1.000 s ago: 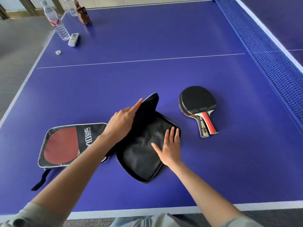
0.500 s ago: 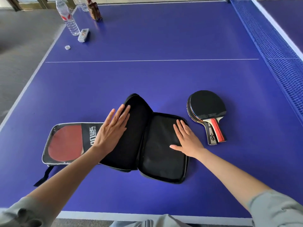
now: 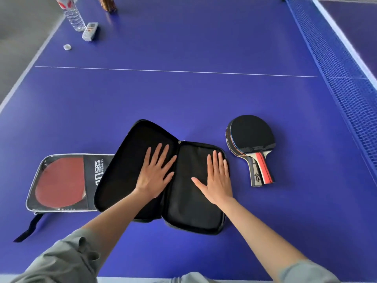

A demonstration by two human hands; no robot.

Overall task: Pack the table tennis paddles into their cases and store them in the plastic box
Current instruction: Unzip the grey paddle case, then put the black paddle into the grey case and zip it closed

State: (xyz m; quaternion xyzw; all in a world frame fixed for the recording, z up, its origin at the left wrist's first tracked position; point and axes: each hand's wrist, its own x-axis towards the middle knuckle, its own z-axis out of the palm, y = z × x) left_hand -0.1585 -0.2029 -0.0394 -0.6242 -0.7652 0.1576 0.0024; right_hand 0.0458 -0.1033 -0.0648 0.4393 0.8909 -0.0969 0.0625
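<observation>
Black paddle case [image 3: 189,209] unzipped flat; L hand [image 3: 155,174] & R hand [image 3: 216,181] press its halves, fingers straight, gripping nothing. Stacked paddles [image 3: 251,140] just right of case.

Blue table-tennis table [image 3: 183,48], net [image 3: 336,64] right, grey floor [image 3: 24,23] left.

My flat hands lie on the opened black fabric case [image 3: 189,201], between the clear-windowed case [image 3: 61,182] at left and the stacked black-rubber paddles [image 3: 252,137] at right.

A black case [image 3: 189,201] lies spread open on the blue counter [image 3: 183,94]; the left hand [image 3: 155,174] and right hand [image 3: 216,180] press flat on its halves. Stacked paddles [image 3: 252,139] lie at three o'clock, apart from it.
</observation>
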